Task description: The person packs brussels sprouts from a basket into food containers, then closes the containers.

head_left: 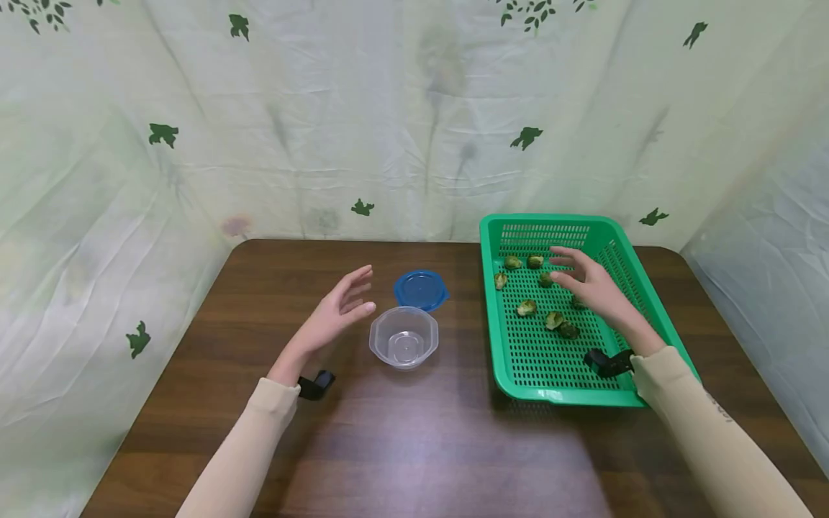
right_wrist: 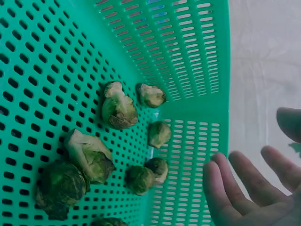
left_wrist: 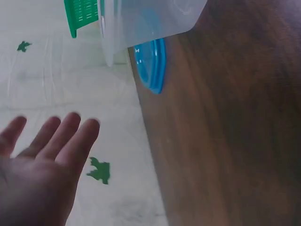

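Observation:
My left hand (head_left: 333,311) hovers above the table, left of a clear plastic bowl (head_left: 404,338), its fingers loosely extended and holding nothing. Behind the bowl lies a round blue lid (head_left: 421,290). My right hand (head_left: 592,288) is over the green perforated basket (head_left: 490,309), fingers spread and nothing held. Several Brussels sprouts (head_left: 527,308) lie scattered on the basket's floor, some partly hidden under the right hand. In the right wrist view, sprouts (right_wrist: 120,107) sit below and apart from the fingers (right_wrist: 251,176). The left wrist view shows the left palm (left_wrist: 37,183) with relaxed fingers.
The dark wooden table (head_left: 388,446) carries the basket on its right side. A pale fabric sheet (head_left: 388,129) with leaf prints hangs behind the table and along both sides. The basket's raised walls surround the sprouts.

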Demonstrator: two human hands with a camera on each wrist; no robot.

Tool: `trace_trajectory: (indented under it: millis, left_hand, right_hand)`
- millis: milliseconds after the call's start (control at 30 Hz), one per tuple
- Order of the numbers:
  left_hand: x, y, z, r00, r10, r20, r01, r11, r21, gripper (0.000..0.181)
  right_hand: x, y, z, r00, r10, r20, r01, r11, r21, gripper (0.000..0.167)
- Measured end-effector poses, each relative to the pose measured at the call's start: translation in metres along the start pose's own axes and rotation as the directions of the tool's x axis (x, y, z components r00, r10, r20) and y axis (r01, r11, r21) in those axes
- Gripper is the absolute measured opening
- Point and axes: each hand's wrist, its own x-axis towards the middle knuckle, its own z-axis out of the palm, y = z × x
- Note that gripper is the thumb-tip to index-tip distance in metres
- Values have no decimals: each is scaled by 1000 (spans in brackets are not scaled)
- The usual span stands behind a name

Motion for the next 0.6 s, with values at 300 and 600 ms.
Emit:
trace_trajectory:
  millis: [300,600]
  left_hand:
    - [-14,-21,1,975,-44,220,64,995,-82,94]
    - [-17,-36,12,955,-52,291,83,992,-93,99]
  right_hand:
    - [7,11,-3,973,135,185,-165,974,157,62]
    - [19,25,-1,916,185,355,-260,949,176,57]
